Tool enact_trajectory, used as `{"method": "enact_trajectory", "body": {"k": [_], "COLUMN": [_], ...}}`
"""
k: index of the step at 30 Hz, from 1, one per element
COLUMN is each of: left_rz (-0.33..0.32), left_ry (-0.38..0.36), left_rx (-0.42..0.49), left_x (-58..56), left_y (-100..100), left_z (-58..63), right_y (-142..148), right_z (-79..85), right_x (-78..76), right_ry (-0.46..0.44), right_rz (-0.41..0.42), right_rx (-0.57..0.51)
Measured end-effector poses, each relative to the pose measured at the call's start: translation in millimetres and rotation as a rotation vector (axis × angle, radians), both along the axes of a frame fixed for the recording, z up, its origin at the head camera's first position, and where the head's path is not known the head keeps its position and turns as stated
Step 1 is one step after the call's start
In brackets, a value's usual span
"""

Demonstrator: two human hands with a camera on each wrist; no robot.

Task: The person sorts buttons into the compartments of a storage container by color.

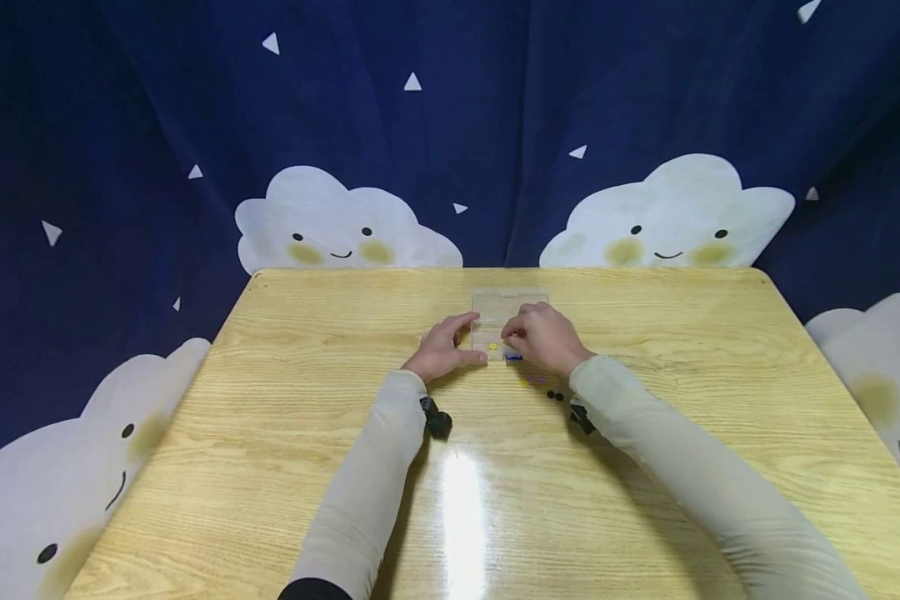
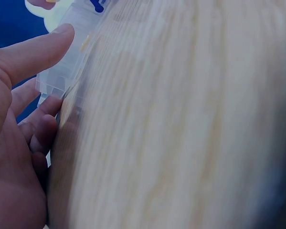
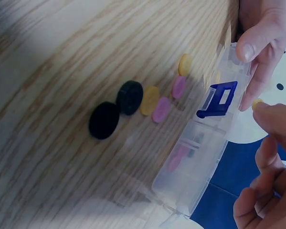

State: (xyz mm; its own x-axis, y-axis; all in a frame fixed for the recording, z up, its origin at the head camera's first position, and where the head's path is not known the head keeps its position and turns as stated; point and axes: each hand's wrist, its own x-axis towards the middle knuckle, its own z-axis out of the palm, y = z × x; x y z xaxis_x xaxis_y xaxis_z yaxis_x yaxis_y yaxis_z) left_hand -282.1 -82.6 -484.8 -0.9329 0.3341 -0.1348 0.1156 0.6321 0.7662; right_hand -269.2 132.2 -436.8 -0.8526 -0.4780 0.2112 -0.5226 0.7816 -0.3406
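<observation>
A clear plastic box (image 1: 483, 327) with compartments stands near the back of the table, its lid raised at the far side. The left hand (image 1: 442, 346) grips the box's left end, thumb at the front corner and fingers around the side. Over the box, the right hand (image 1: 546, 337) pinches a small yellow button (image 3: 258, 102) between thumb and fingertip. A blue latch (image 3: 219, 100) sits on the front wall. One yellow button (image 1: 493, 346) lies in a left compartment; pink buttons (image 3: 177, 160) show through the right part.
In front of the box, several loose buttons lie on the wooden table (image 1: 307, 400): two black buttons (image 3: 104, 120), yellow ones (image 3: 150, 100) and pink ones (image 3: 161, 110). Behind the table hangs a dark blue curtain (image 1: 495, 125) with white clouds.
</observation>
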Motion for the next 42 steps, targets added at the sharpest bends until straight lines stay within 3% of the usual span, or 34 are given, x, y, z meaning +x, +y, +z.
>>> {"method": "enact_trajectory", "body": {"k": [23,42], "left_rz": [-0.001,0.001], "left_ry": [0.027,0.004], "left_rx": [0.007,0.009], "left_x": [-0.3,-0.8], "left_y": [0.3,-0.5], "left_z": [-0.4,-3.3], "right_y": [-2.4,-0.2], "right_z": [-3.1,-3.0], "right_x": [-1.1,-3.2], "right_ry": [-0.028,-0.018], "right_rz": [0.002,-0.004], "right_rx": [0.005,0.020]}}
